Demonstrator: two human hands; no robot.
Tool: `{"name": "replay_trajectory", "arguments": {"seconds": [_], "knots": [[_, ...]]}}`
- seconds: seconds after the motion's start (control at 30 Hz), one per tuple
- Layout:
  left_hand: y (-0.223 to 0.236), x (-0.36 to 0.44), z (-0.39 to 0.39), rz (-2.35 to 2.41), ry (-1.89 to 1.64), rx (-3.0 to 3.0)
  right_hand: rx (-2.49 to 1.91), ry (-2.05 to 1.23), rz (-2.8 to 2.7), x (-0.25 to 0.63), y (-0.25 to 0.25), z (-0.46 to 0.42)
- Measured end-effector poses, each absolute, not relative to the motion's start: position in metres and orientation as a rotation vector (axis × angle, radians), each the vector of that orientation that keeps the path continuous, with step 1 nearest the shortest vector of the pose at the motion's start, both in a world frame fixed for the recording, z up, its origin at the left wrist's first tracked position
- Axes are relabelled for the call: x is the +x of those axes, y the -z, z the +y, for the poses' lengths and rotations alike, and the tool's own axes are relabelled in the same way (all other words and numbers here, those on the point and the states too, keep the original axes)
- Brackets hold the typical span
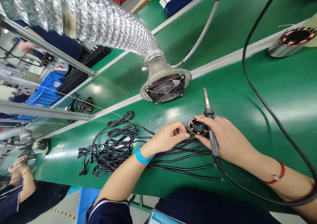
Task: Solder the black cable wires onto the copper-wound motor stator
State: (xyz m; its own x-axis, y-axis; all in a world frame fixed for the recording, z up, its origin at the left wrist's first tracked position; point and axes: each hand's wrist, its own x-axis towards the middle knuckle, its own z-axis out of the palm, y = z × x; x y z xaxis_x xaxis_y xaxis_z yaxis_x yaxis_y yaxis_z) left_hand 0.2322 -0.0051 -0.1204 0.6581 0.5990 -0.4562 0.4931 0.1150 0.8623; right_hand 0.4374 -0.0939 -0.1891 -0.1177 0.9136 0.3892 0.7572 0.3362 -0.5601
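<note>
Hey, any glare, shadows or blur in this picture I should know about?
Head view: pale glare on the green table; glints along the foil duct; a faint shadow beside the looping black cable; a co-worker's hands at far left look soft, the iron sharper.

A factory assembly workshop, shown by the green worktop [230, 95] with heaped black cables [116, 144], a soldering iron [213, 143], a silver duct [119, 25] ending in a fan [168, 90], blue bins [44, 92] and another person [29, 201] at left.
</note>
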Motion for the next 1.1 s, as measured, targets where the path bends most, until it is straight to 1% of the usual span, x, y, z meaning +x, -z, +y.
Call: {"name": "replay_trajectory", "arguments": {"seconds": [0.13, 0.3, 0.43, 0.6, 0.7, 0.9, 0.97, 1.1], "knots": [[0.122, 0.234, -0.003, 0.911, -0.252, 1.613, -1.474, -0.297, -1.915, 0.436, 0.190, -0.093], [0.133, 0.254, 0.010, 0.827, -0.196, 1.371, -1.417, -0.257, -1.933, 0.438, 0.188, -0.092], [0.134, 0.251, 0.006, 0.866, -0.253, 1.293, -1.456, -0.241, -1.942, 0.443, 0.186, -0.091], [0.126, 0.228, -0.012, 0.895, -0.060, 1.446, -1.451, -0.243, -1.959, 0.447, 0.183, -0.090], [0.125, 0.225, -0.014, 0.885, -0.112, 1.514, -1.438, -0.176, -1.962, 0.444, 0.180, -0.090], [0.134, 0.243, -0.005, 0.738, -0.093, 1.291, -1.372, -0.203, -2.029, 0.445, 0.180, -0.088], [0.133, 0.245, -0.005, 0.749, -0.058, 1.375, -1.349, -0.230, -2.043, 0.453, 0.180, -0.085], [0.127, 0.244, -0.013, 0.870, 0.066, 1.919, -1.345, -0.271, -2.008, 0.472, 0.175, -0.082]]}}
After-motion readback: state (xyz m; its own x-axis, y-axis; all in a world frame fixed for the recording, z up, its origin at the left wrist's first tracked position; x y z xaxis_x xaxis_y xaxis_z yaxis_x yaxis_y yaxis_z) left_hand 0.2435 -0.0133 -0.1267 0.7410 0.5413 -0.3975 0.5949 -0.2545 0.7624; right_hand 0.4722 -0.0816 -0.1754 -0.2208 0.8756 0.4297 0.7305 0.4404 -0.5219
